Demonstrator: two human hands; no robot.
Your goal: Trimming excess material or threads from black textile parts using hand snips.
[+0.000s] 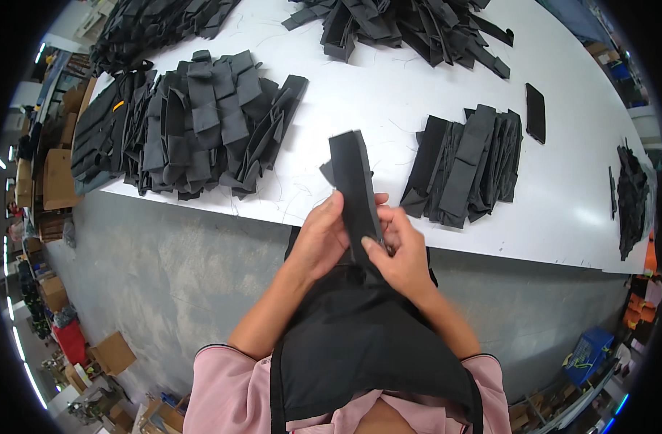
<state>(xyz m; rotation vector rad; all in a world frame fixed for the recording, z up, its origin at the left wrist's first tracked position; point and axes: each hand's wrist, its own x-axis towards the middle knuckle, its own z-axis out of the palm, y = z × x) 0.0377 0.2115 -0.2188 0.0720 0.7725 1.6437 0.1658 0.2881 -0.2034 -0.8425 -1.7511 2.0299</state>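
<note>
A long black fabric strip [353, 173] stands tilted up between my two hands, over the near edge of the white table. My left hand [324, 235] grips its left side, with the thumb along the edge. On the lower right part, my right hand [402, 253] pinches the strip, thumb on the front face. Something small and dark shows by the right fingers, too hidden to name. Behind the strip a short fabric end [327, 172] sticks out to the left. Nearest on the right lies a stack of similar dark strips [461, 170].
Overlapping dark fabric pieces [211, 119] cover the table's left side. Loose strips [410, 25] are heaped at the far edge. A black phone [535, 113] lies at the right, and a dark fabric bundle [633, 199] near the right end. Loose threads are scattered on the white table [331, 94].
</note>
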